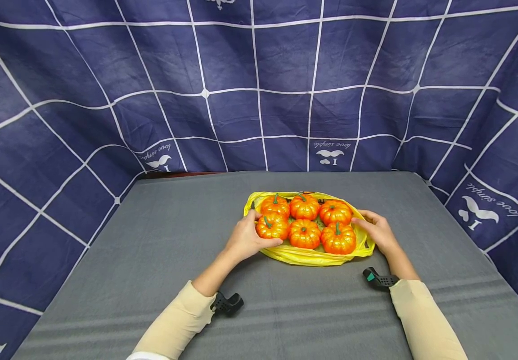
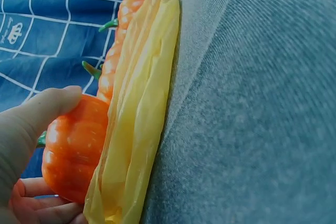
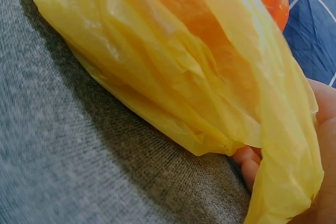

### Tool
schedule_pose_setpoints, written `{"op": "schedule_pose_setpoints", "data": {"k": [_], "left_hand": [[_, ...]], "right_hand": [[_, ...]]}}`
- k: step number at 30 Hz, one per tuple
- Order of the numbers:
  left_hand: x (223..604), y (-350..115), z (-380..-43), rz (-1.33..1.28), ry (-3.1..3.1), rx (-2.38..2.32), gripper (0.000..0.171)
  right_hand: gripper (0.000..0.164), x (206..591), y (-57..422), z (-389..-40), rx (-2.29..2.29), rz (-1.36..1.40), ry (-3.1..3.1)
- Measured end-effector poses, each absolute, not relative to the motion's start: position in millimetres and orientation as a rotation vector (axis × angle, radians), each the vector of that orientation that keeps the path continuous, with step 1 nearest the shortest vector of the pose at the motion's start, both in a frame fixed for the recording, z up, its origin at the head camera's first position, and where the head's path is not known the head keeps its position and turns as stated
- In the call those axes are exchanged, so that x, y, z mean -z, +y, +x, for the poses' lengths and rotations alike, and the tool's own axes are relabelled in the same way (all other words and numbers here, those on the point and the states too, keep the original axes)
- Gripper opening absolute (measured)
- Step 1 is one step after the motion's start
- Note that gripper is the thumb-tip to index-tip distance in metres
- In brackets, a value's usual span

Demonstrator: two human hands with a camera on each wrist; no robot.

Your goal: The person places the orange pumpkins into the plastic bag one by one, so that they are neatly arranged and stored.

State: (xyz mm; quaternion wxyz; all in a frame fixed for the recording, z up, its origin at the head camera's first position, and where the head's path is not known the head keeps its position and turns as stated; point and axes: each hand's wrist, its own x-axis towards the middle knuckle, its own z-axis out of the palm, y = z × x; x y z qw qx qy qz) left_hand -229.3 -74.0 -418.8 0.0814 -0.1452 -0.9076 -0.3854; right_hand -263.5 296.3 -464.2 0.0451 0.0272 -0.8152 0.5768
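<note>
Small glossy orange pumpkins with green stems stand in two rows in an opened yellow plastic bag. My left hand is at the bag's left end, gripping the front-left pumpkin. In the left wrist view its thumb lies over the top of this pumpkin, with the fingers below on the far side. At the opposite end, my right hand holds the bag's edge, thumb inside by the pumpkins. The right wrist view shows fingertips partly hidden behind the crumpled yellow plastic.
A grey cloth covers the table under the bag. Blue curtains with white grid lines hang behind the table and along both sides. A black band with a camera sits on each wrist.
</note>
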Motion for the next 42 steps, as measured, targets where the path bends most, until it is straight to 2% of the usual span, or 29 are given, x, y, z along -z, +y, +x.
{"op": "schedule_pose_setpoints", "data": {"k": [42], "left_hand": [[421.6,-80.4,-233.4,-0.545,-2.914,1.004,0.081]], "right_hand": [[0.053,463.3,294.3,-261.9,-1.764,0.081,-2.489]]}}
